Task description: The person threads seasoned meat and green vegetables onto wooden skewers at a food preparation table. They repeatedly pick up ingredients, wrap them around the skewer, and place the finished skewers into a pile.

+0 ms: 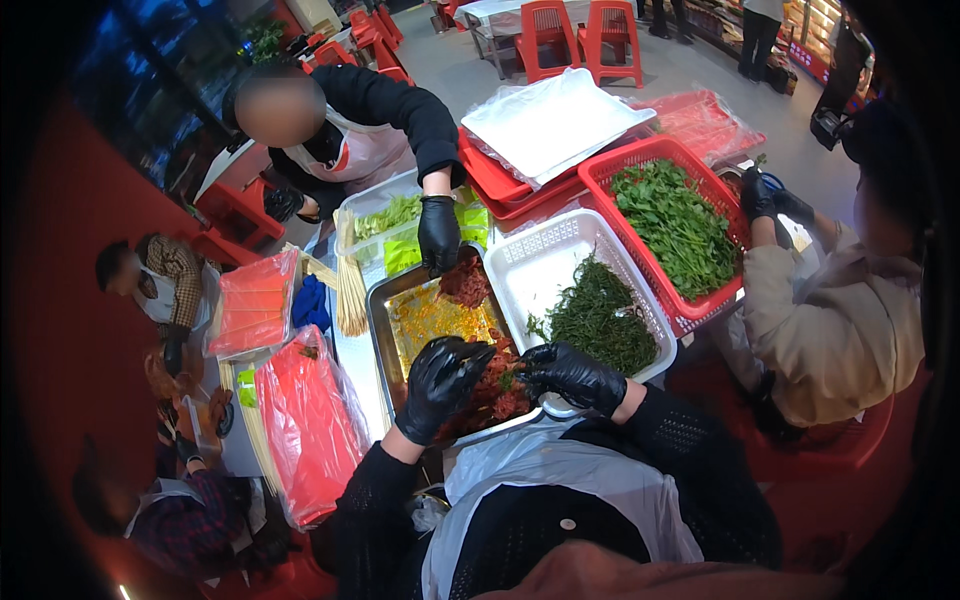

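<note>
In front of me stands a steel tray (pixel 397 375) with yellow, seed-flecked marinade and red marinated meat slices (pixel 491 405). My left hand (pixel 446 386), in a black glove, is over the tray's near side, fingertips bent at the meat; whether it grips any is hidden. My right hand (pixel 577 379), also gloved in black, has its fingertips pinched at a small piece of meat by the tray's right edge. A few green shreds (pixel 508 379) lie on the meat between the hands. Right of the tray, a white perforated basket (pixel 525 255) holds dark green shredded vegetable (pixel 604 319).
Across the table a co-worker's gloved hand (pixel 439 234) reaches into the tray's far meat pile. A red basket (pixel 600 169) holds leafy herbs (pixel 675 225). Bamboo skewers (pixel 350 292) and plastic-covered red trays (pixel 307 427) are on the left. Another co-worker (pixel 832 322) sits at right.
</note>
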`<state>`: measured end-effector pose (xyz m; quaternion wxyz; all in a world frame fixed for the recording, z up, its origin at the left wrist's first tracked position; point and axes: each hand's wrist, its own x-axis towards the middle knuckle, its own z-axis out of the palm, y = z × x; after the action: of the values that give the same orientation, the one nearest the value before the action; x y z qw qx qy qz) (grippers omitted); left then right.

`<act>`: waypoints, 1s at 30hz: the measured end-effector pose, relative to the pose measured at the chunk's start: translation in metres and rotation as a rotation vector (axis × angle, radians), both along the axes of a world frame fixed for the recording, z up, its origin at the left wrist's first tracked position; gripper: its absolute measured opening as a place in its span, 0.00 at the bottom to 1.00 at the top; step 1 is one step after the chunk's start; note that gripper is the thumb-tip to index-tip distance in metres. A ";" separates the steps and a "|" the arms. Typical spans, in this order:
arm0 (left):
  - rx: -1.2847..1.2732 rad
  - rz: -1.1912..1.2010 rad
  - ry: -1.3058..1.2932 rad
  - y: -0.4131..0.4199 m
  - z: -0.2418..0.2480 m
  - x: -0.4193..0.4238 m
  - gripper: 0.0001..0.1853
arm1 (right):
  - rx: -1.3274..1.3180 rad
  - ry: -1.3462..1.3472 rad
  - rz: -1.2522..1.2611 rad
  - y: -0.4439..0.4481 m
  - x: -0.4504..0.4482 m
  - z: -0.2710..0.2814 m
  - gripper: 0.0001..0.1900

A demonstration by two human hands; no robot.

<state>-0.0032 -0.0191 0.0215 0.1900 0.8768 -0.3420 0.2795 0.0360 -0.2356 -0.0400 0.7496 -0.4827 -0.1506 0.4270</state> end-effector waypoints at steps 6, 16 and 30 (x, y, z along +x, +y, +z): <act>0.223 -0.211 -0.053 0.003 -0.022 -0.016 0.21 | -0.007 -0.167 -0.172 0.007 -0.006 0.008 0.08; 0.222 -0.221 -0.046 0.004 -0.031 -0.016 0.24 | -0.026 -0.240 -0.093 0.003 -0.001 0.004 0.10; -0.246 -0.002 0.165 -0.011 -0.033 -0.020 0.13 | -0.137 -0.381 -0.336 0.013 -0.012 0.024 0.10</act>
<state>-0.0230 -0.0304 -0.0110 0.3237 0.8666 -0.2891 0.2462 0.0240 -0.2230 -0.0159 0.7337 -0.6223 -0.1774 0.2071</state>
